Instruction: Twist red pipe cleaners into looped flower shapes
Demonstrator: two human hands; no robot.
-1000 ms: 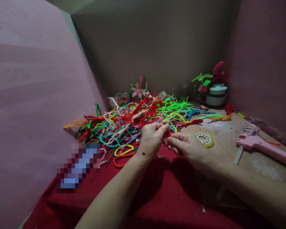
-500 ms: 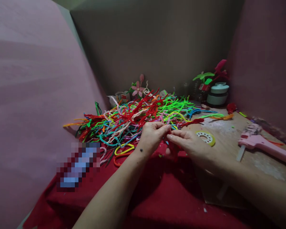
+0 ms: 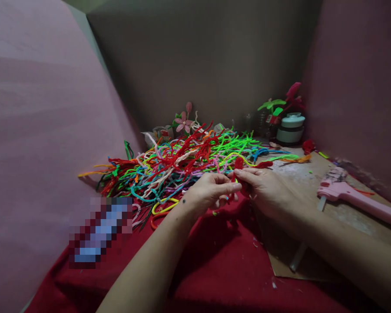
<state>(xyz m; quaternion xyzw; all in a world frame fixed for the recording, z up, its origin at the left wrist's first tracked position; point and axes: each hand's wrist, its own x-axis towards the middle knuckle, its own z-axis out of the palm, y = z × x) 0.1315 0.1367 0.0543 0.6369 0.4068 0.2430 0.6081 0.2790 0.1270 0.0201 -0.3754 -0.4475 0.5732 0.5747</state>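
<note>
Both hands meet near the middle, above a red cloth (image 3: 211, 261). My right hand (image 3: 259, 182) pinches a red fuzzy pipe-cleaner piece (image 3: 239, 163), whose looped top stands up above the fingertips. My left hand (image 3: 211, 191) closes on the lower part of the same piece from the left, thumb and fingers close together. Some of the red piece hangs below the fingers, partly hidden. Just behind the hands lies a large heap of coloured pipe cleaners (image 3: 182, 158). A red looped piece (image 3: 263, 165) lies beyond my right hand.
On the right, a pink glue gun (image 3: 352, 195) rests on a brown board (image 3: 332, 243). Scissors with yellow and red handles (image 3: 164, 206) lie left of my left hand. At the back are a pink flower (image 3: 183, 122) and a lidded jar (image 3: 290, 129). A blurred patch covers something at left.
The red piece's loop now rises above the fingers. My left hand has shifted slightly lower, its fingers less bunched. The view has turned a little, and the tape roll is now hidden behind my right hand.
</note>
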